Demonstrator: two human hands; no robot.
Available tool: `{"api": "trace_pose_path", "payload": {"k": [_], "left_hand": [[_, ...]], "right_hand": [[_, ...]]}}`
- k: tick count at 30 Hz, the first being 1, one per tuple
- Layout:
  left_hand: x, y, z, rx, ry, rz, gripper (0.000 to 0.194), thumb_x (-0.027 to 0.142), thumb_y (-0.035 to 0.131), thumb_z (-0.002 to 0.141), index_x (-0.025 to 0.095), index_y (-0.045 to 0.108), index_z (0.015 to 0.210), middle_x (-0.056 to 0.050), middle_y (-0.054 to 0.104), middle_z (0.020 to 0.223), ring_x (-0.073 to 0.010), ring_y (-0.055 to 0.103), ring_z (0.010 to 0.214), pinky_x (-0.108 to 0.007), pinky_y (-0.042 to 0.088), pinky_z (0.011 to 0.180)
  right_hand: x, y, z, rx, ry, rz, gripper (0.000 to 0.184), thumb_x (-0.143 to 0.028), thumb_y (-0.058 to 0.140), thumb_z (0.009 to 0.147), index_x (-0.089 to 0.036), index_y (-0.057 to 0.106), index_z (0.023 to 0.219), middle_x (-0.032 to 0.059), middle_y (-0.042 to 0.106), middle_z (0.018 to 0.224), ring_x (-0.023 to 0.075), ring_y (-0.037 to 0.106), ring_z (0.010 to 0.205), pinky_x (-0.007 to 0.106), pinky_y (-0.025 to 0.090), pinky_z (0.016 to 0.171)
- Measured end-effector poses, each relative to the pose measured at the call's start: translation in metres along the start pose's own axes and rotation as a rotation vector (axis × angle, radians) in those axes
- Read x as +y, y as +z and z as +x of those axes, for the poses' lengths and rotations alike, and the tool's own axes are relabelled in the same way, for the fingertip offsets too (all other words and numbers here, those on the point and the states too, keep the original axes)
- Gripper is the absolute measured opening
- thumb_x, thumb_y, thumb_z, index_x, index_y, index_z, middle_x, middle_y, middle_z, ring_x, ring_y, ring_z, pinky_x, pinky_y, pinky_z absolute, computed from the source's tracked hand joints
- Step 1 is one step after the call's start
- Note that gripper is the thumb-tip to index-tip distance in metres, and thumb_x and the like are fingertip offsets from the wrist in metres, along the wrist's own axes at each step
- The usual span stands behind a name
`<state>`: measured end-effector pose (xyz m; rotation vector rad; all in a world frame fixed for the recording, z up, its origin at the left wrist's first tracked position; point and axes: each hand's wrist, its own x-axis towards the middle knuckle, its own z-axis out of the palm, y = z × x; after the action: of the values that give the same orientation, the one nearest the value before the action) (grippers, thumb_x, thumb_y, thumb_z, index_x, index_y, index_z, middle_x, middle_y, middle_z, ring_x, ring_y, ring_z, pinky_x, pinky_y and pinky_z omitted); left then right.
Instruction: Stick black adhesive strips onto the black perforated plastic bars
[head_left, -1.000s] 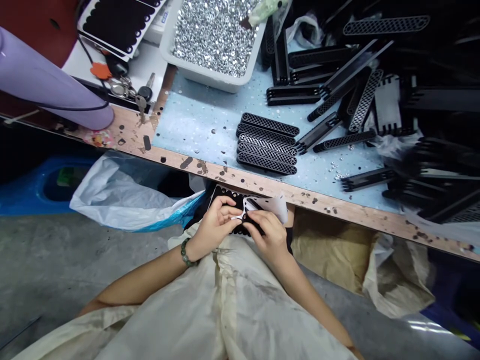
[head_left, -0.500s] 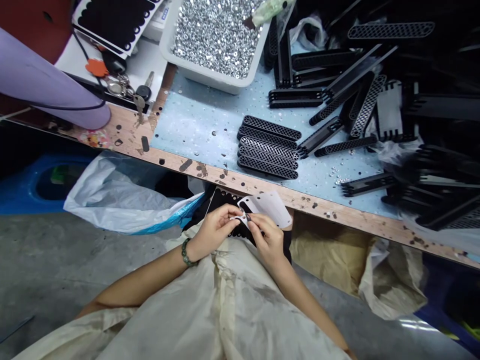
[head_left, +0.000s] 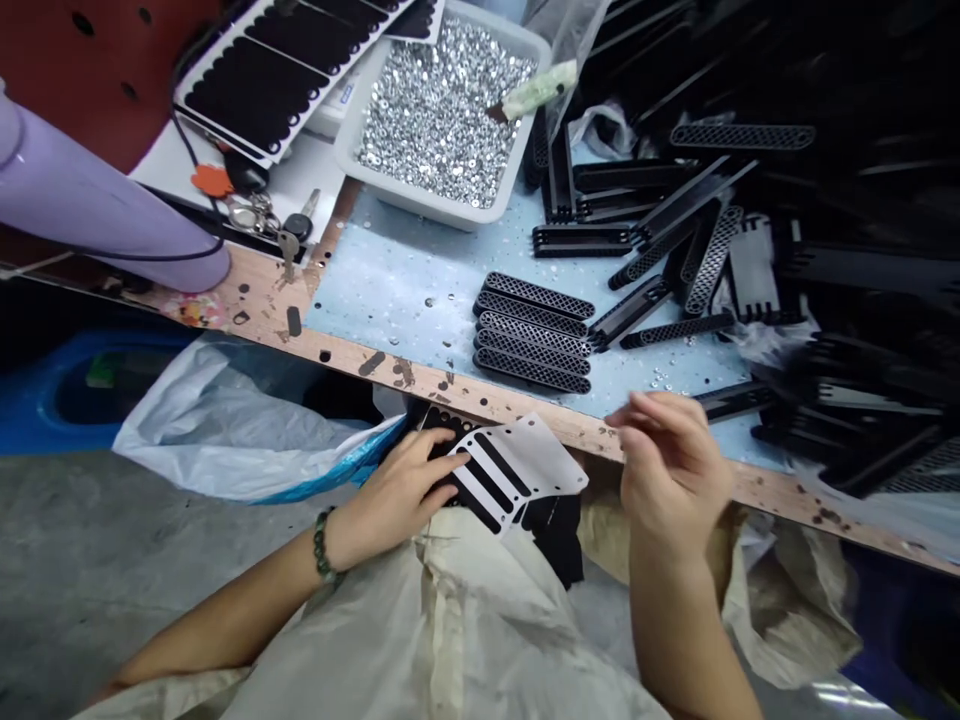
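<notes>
My left hand lies with its fingers spread over a white backing sheet on my lap. Long black strips with rounded ends show on that sheet, which curls up at its right side. Under it are more black sheets with scalloped edges. My right hand is raised at the table's front edge, right of the sheet and apart from it. Its fingers are curled towards the thumb; anything between them is too small or blurred to make out. Nearby on the table lies a row of black mesh-faced plastic bars.
A white tub of small metal rings stands at the back. Loose black plastic parts crowd the right side. Keys and a purple cylinder are at left. A white plastic bag hangs below the table edge.
My hands have parted from a pinch over the small white piece. The right moved right to the table edge; the left spread onto the sheet. The camera view shifted slightly.
</notes>
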<state>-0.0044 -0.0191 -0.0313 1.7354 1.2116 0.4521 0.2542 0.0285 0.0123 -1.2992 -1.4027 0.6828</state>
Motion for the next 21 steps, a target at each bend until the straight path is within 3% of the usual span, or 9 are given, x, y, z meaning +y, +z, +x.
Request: {"api": "trace_pose_path", "payload": {"k": [3,6,12,21], "left_hand": [[0.017,-0.027,0.019,0.228,0.053,0.024,0.029,0.020,0.052,0.087,0.020,0.062,0.115,-0.011,0.054,0.124,-0.0222,0.055,0.113,-0.037,0.047,0.099],[0.025,-0.041,0.050,0.368,0.011,-0.154,0.027,0.021,0.052,0.089,0.017,0.058,0.114,-0.010,0.058,0.115,-0.0143,0.063,0.093,-0.026,0.054,0.084],[0.017,-0.035,0.094,0.287,-0.132,-0.492,0.028,0.025,0.060,0.084,0.016,0.057,0.110,-0.008,0.062,0.108,-0.0130,0.066,0.086,-0.021,0.056,0.074],[0.007,-0.032,0.098,0.287,-0.066,-0.591,0.028,0.026,0.062,0.083,0.018,0.065,0.110,-0.006,0.055,0.106,-0.0117,0.065,0.085,-0.023,0.058,0.079]], "right_hand": [[-0.004,0.020,0.036,-0.352,-0.200,-0.281,0.019,-0.019,0.066,0.083,-0.022,0.063,0.101,0.0038,0.063,0.093,0.0176,0.060,0.089,0.033,0.051,0.078],[0.002,0.045,0.054,-0.546,-0.363,-0.448,0.010,-0.019,0.059,0.088,-0.020,0.061,0.097,0.0046,0.065,0.094,0.0181,0.058,0.090,0.034,0.049,0.081],[0.008,0.063,0.060,-0.628,-0.433,-0.560,0.011,-0.022,0.056,0.091,-0.018,0.063,0.096,0.0059,0.064,0.096,0.0180,0.055,0.089,0.032,0.048,0.077],[-0.001,0.069,0.064,-0.665,-0.451,-0.616,0.014,-0.023,0.052,0.093,-0.018,0.065,0.095,0.0065,0.066,0.095,0.0178,0.055,0.085,0.030,0.047,0.071]]}}
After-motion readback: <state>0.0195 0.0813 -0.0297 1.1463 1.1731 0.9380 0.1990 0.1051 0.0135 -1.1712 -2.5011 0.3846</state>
